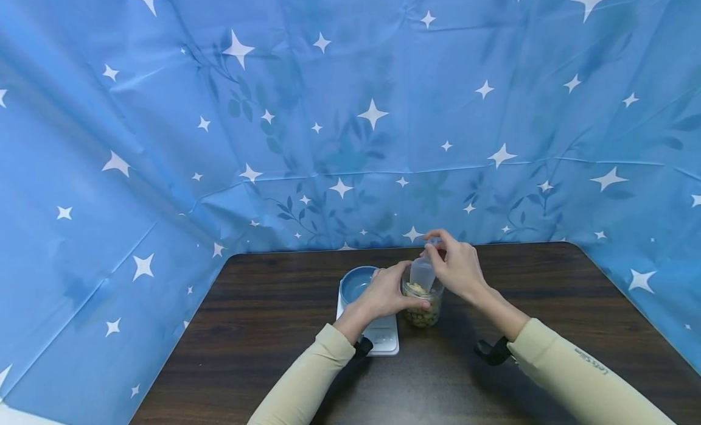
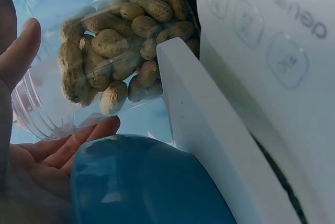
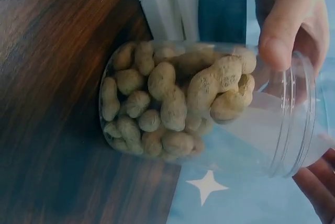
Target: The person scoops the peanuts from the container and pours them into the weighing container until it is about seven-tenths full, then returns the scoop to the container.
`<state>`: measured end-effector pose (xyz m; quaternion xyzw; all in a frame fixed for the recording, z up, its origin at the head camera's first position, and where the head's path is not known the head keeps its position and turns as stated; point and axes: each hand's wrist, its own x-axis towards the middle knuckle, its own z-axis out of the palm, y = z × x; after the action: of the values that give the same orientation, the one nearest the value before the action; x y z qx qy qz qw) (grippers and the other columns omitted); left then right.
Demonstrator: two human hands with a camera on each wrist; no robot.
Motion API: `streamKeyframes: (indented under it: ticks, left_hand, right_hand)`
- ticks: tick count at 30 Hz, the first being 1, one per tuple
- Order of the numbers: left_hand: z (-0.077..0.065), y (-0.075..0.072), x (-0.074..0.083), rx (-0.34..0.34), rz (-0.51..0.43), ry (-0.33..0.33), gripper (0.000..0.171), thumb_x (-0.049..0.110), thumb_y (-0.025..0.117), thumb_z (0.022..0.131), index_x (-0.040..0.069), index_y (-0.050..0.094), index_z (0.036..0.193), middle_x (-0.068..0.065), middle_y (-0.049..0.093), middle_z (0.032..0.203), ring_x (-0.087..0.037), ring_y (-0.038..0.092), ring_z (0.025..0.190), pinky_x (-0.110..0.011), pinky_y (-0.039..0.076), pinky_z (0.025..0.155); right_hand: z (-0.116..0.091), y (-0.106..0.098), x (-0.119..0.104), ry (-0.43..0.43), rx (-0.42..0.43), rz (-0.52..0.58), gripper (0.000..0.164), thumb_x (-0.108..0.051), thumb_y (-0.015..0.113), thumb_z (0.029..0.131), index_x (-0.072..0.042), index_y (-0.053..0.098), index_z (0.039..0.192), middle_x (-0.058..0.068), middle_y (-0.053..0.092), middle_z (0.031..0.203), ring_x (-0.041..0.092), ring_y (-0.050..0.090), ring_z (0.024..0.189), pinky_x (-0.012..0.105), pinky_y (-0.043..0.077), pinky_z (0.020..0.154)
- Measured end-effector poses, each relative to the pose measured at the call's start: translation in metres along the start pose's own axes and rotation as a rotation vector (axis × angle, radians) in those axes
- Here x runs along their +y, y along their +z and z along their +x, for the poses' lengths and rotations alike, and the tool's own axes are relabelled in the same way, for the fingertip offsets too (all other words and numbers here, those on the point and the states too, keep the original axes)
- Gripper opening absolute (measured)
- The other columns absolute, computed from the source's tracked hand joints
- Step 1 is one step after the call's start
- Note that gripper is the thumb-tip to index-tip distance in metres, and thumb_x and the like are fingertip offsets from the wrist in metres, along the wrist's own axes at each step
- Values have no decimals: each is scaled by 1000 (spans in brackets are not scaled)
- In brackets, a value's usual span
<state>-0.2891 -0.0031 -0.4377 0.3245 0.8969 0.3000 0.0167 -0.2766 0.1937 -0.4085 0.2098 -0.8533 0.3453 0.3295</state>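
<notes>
A clear plastic jar (image 1: pixel 423 314) of unshelled peanuts (image 3: pixel 172 98) stands on the table. Around its upper part, just below the threaded rim, my left hand (image 1: pixel 386 291) holds it, thumb in front and fingers behind. Above the mouth, my right hand (image 1: pixel 457 263) pinches the top end of a translucent white scoop (image 1: pixel 422 274). The scoop's wide part reaches down inside the jar, its lower edge close to the topmost peanuts. Left of the jar, a blue bowl (image 1: pixel 357 284) sits on a white kitchen scale (image 1: pixel 381 335), partly hidden by my left hand.
The dark wood-grain table (image 1: pixel 274 327) extends to both sides. Behind it hangs a blue curtain (image 1: pixel 350 139) with white stars, close along the back edge. In the left wrist view the scale's printed buttons (image 2: pixel 285 59) show beside the jar.
</notes>
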Motion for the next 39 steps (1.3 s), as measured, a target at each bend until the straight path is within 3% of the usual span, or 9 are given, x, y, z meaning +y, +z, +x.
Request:
streamKeyframes:
  ticks: [11, 20, 24, 31, 36, 39]
  left_hand:
    - [-1, -2, 0, 19, -23, 1, 86, 57, 82, 83, 14, 49, 150, 2, 65, 129, -11, 61, 112, -47, 42, 105]
    - [-1, -1, -1, 15, -20, 4, 86, 54, 82, 84, 13, 47, 152, 0, 64, 131, -13, 61, 114, -48, 41, 107]
    - [-1, 0, -2, 17, -22, 3, 87, 52, 83, 84, 13, 47, 152, -1, 64, 133, -13, 61, 115, -49, 40, 109]
    - [0, 2, -1, 20, -18, -24, 86, 55, 83, 83, 14, 49, 149, 1, 65, 129, -13, 61, 112, -44, 44, 104]
    - [-1, 1, -1, 26, -32, -39, 88, 58, 83, 81, 13, 49, 150, 0, 64, 130, -14, 62, 112, -37, 51, 94]
    - [-1, 1, -1, 25, -23, -31, 88, 58, 83, 82, 13, 49, 150, 0, 64, 130, -13, 62, 111, -38, 50, 96]
  right_hand:
    - [-3, 0, -1, 43, 68, 60, 10, -4, 60, 103, 2, 65, 110, 4, 75, 79, -1, 27, 35, 24, 24, 33]
    - [-2, 5, -7, -4, -84, -31, 10, -10, 60, 104, -8, 64, 113, -2, 71, 76, 4, 37, 41, 28, 30, 39]
    - [-3, 7, -10, -28, -65, -58, 11, -10, 61, 104, -7, 65, 114, -2, 70, 75, 2, 37, 43, 28, 31, 39]
    - [-4, 3, -6, 81, 72, -12, 13, -8, 61, 104, 1, 67, 111, 2, 76, 77, -3, 24, 34, 27, 24, 34]
    - [-5, -1, -4, 118, 38, -5, 12, -10, 61, 104, -1, 67, 109, -2, 69, 64, -4, 23, 34, 27, 24, 34]
    - [-6, -2, -5, 114, 2, -7, 12, -12, 61, 104, -3, 66, 109, -5, 65, 61, -2, 24, 34, 27, 26, 34]
